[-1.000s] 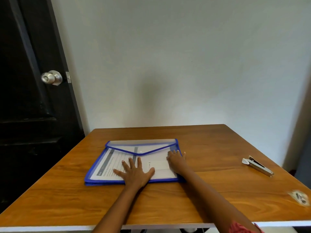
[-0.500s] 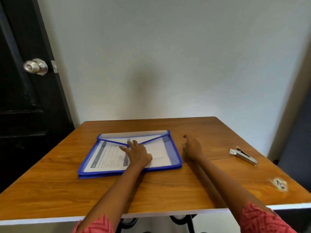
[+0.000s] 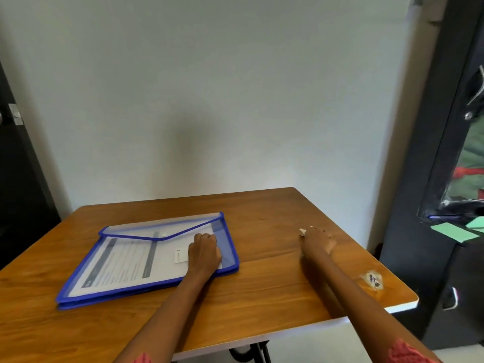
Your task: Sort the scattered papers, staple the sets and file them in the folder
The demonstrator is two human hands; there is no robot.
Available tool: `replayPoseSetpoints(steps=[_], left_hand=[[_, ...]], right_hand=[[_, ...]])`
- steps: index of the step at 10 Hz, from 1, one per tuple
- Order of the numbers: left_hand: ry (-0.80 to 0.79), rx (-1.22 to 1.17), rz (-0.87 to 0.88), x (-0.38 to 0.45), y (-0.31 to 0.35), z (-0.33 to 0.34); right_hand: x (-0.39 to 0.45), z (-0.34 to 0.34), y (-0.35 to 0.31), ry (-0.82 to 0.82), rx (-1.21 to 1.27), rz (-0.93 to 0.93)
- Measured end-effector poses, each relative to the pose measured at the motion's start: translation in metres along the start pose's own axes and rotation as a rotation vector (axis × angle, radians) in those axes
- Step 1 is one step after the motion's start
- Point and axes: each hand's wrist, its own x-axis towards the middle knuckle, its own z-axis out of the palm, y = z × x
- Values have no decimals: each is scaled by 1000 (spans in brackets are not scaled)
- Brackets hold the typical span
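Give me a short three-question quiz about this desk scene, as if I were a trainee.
1. True or false: the flap of the blue folder is closed, with printed papers showing through it.
2. Which hand rests on the folder: A) left hand B) right hand C) both?
3. Fill in: the right hand covers a ____, only its white tip showing.

Key:
1. True.
2. A; the right hand lies apart on the wooden table.
3. Stapler.
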Motion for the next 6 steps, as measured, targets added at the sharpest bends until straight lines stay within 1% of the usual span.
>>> replayPoseSetpoints(steps=[1,2,3,4,5,6], left_hand=[[1,-8,-7,4,-6,-2],[51,-21,25,5,-11,-2],[109,-66,74,11,-19,6],[102,-94,77,25,-23,15],[150,-116,106,58,-33,35],[162,-178,176,79,-34,44]], right_hand=[[-9,7,-31,16,39,-135],[-14,9,-59,61,60,-229],[-4,16,-80,55,66,-307],[11,20,-96,44,74,-347],[37,23,-120,122,94,-462],[46,17,-140,217,219,-538]])
